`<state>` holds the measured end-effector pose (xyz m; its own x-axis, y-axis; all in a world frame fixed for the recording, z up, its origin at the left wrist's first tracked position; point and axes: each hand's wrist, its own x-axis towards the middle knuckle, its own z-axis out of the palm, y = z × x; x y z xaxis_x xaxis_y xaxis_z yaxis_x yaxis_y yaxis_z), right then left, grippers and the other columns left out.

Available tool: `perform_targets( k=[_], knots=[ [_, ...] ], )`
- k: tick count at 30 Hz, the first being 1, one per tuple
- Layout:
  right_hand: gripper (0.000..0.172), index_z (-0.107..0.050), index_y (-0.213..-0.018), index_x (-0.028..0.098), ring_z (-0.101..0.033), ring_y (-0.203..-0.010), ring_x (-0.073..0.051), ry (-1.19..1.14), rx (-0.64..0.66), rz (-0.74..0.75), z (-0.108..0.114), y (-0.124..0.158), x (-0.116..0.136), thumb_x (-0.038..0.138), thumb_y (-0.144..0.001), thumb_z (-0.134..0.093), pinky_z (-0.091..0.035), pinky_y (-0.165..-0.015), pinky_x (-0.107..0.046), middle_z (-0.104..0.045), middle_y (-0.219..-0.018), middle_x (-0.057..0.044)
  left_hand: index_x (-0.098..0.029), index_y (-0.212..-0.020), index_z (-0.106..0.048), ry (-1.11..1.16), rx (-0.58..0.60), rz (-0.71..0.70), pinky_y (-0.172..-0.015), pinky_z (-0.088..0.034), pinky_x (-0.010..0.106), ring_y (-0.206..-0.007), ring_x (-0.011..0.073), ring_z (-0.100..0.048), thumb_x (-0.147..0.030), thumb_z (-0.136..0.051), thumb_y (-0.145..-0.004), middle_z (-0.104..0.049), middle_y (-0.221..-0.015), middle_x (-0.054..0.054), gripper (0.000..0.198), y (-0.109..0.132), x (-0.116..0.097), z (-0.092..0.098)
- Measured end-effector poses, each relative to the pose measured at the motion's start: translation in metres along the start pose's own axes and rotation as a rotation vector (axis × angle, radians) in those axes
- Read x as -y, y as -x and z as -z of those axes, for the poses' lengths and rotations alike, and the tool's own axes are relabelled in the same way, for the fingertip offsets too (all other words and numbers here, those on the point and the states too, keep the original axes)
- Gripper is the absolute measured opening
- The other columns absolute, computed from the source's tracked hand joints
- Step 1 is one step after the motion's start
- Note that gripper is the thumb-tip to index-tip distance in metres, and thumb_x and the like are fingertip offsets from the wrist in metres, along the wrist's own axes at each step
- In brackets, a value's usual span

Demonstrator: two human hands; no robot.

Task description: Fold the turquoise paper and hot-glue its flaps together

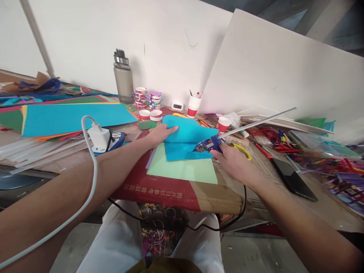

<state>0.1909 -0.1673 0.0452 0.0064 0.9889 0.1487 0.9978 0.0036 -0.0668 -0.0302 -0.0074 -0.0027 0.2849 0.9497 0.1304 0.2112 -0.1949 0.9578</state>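
My left hand (161, 133) lies flat with fingers stretched on the left edge of a folded blue sheet (187, 132), holding its upper flap back. My right hand (233, 161) is closed round a blue glue gun (209, 144) with a long clear glue stick (256, 123) sticking out behind it. The gun's nozzle points left onto the lower blue layer. A light green sheet (184, 168) lies under the blue one on the wooden table (224, 197).
Stacked coloured paper (71, 117) and a white charger (99, 137) sit at the left. A grey bottle (123, 77), tape rolls (148, 99) and red-and-white cups (193, 106) stand by the wall. Yellow-handled scissors (243, 149), a black phone (292, 179) and pipe cleaners (327, 155) lie at the right.
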Motion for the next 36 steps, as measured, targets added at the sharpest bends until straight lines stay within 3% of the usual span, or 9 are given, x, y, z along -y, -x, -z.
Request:
perform_targets(
  k=[8, 14, 21, 26, 36],
  knots=[
    [0.033, -0.055, -0.111, 0.012, -0.067, -0.088, -0.028, 0.098, 0.001, -0.142, -0.007, -0.021, -0.003, 0.034, -0.097, -0.035, -0.041, -0.067, -0.032, -0.070, -0.099, -0.017, -0.017, -0.084, -0.068, -0.023, 0.031, 0.044, -0.074, -0.049, 0.035, -0.087, 0.0303, -0.066, -0.057, -0.072, -0.062, -0.073, -0.078, 0.007, 0.046, 0.001, -0.004, 0.002],
    [0.034, -0.053, -0.115, 0.012, -0.065, -0.094, -0.028, -0.029, 0.020, -0.046, -0.010, -0.018, 0.012, 0.035, -0.098, -0.033, -0.041, -0.068, -0.031, -0.068, -0.107, -0.016, -0.018, -0.076, -0.065, -0.075, 0.018, 0.015, -0.067, -0.048, 0.033, -0.081, 0.0294, -0.065, -0.058, -0.070, -0.064, -0.071, -0.073, 0.007, 0.042, 0.001, -0.002, 0.002],
    [0.036, -0.054, -0.114, 0.012, -0.066, -0.091, -0.029, 0.087, 0.021, -0.148, -0.009, -0.014, -0.002, 0.036, -0.098, -0.032, -0.040, -0.066, -0.032, -0.069, -0.100, -0.017, -0.021, -0.070, -0.059, -0.195, -0.020, -0.024, -0.067, -0.046, 0.035, -0.080, 0.0304, -0.064, -0.061, -0.067, -0.067, -0.064, -0.067, 0.005, 0.041, -0.003, 0.002, 0.003],
    [0.037, -0.053, -0.117, 0.014, -0.065, -0.090, -0.026, 0.059, 0.019, -0.052, -0.005, -0.004, -0.001, 0.037, -0.098, -0.032, -0.041, -0.069, -0.031, -0.069, -0.104, -0.016, -0.021, -0.067, -0.056, -0.194, -0.034, -0.006, -0.064, -0.045, 0.033, -0.079, 0.0299, -0.063, -0.061, -0.068, -0.064, -0.062, -0.063, 0.004, 0.042, -0.004, 0.002, 0.003],
    [0.034, -0.058, -0.105, 0.012, -0.062, -0.098, -0.027, 0.227, -0.005, -0.110, -0.002, -0.012, -0.046, 0.036, -0.096, -0.035, -0.041, -0.080, -0.033, -0.067, -0.104, -0.019, -0.021, -0.067, -0.058, -0.117, -0.037, 0.020, -0.066, -0.045, 0.033, -0.080, 0.0300, -0.064, -0.055, -0.073, -0.062, -0.065, -0.065, 0.004, 0.038, -0.003, 0.000, 0.003]
  ],
)
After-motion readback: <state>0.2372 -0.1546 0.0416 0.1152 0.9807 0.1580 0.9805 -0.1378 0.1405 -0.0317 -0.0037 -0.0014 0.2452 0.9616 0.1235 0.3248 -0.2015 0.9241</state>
